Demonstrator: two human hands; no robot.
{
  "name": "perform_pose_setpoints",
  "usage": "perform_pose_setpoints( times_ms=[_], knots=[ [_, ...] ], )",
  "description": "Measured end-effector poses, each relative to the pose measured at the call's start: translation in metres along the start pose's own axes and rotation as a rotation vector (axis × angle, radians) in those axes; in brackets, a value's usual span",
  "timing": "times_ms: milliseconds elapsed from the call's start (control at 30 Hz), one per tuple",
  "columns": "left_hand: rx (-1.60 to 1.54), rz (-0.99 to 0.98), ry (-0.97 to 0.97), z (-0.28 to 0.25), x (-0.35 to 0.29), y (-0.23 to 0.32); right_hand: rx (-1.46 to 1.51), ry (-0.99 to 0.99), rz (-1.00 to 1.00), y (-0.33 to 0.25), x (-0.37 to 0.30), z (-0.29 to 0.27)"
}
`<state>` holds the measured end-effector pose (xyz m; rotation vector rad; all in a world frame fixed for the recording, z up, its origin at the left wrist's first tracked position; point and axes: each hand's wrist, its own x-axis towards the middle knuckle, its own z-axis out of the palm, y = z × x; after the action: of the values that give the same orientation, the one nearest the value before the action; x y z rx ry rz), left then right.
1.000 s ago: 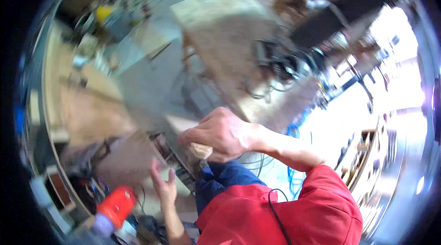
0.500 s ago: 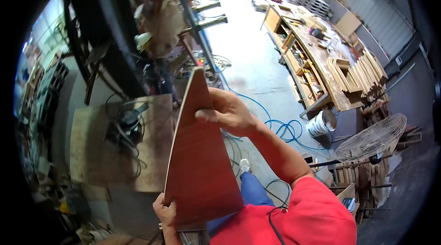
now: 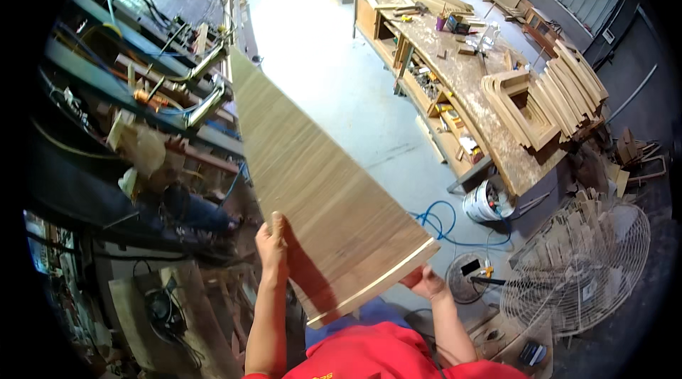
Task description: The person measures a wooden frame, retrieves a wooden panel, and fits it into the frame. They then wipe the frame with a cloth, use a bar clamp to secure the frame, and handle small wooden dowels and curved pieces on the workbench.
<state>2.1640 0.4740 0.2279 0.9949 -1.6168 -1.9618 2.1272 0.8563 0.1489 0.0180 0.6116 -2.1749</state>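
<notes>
A long wood-grained panel (image 3: 320, 187) extends away from my body, its pale near edge close to my red shirt. My left hand (image 3: 272, 244) grips its left side, the thumb lying on the top face and the other fingers mostly hidden. At the near right corner, my right hand (image 3: 425, 282) holds the panel from below and beside the edge; part of that hand is hidden under the board. Shadow from my left arm falls across the near part of the panel.
On the right stands a long workbench (image 3: 455, 80) with stacked curved wooden frames (image 3: 526, 109). A white bucket (image 3: 489, 201), blue hose (image 3: 442, 223) and wire-caged fan (image 3: 579, 272) are nearer. Metal racks with clamps (image 3: 206, 105) line the left. A power tool (image 3: 163, 308) rests on a board lower left.
The panel has swung from upright to lying flatter, its wood-grained face now upward. My right hand has moved from its far end to its near right corner. My view has turned left.
</notes>
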Motion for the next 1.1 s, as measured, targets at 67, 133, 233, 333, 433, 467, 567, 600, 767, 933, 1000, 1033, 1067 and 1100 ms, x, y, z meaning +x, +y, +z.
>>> perform_pose_setpoints(
  times_ms=[67, 133, 233, 333, 433, 467, 567, 600, 767, 933, 1000, 1033, 1067, 1100],
  knots=[
    [0.033, 0.003, -0.051, 0.059, 0.045, 0.019, -0.159, 0.183, -0.111, -0.026, 0.052, 0.031],
    [0.065, -0.022, -0.144, 0.120, 0.103, 0.019, -0.156, 0.377, -0.224, -0.065, 0.094, 0.033],
    [-0.017, -0.086, -0.317, 0.211, 0.182, 0.029, -0.063, 0.498, -0.345, -0.119, 0.152, 0.008],
    [-0.091, -0.016, -0.550, 0.292, 0.288, 0.052, 0.011, 0.503, -0.432, -0.181, 0.241, -0.023],
    [0.115, -0.102, -0.702, 0.323, 0.407, 0.034, 0.080, 0.557, -0.504, -0.222, 0.338, -0.024],
    [0.099, -0.152, -0.769, 0.339, 0.440, 0.034, 0.063, 0.561, -0.561, -0.240, 0.373, -0.010],
    [0.367, -0.089, -0.761, 0.389, 0.506, 0.041, 0.066, 0.614, -0.569, -0.289, 0.449, -0.020],
    [0.327, -0.083, -0.736, 0.395, 0.520, 0.037, 0.098, 0.620, -0.537, -0.305, 0.472, -0.020],
    [0.422, 0.054, -0.616, 0.471, 0.642, 0.124, 0.135, 0.475, -0.411, -0.376, 0.592, -0.022],
    [0.604, 0.380, -0.555, 0.523, 0.819, 0.198, 0.199, 0.487, -0.368, -0.470, 0.726, -0.034],
    [0.681, 0.387, -0.556, 0.557, 0.885, 0.227, 0.088, 0.438, -0.221, -0.502, 0.782, -0.059],
    [0.752, 0.398, -0.552, 0.571, 0.927, 0.233, 0.038, 0.398, -0.141, -0.517, 0.817, -0.069],
    [0.822, 0.416, -0.545, 0.588, 0.966, 0.239, -0.085, 0.345, -0.102, -0.531, 0.854, -0.079],
    [0.899, 0.422, -0.543, 0.612, 1.001, 0.250, -0.133, 0.362, -0.089, -0.550, 0.893, -0.086]
  ],
)
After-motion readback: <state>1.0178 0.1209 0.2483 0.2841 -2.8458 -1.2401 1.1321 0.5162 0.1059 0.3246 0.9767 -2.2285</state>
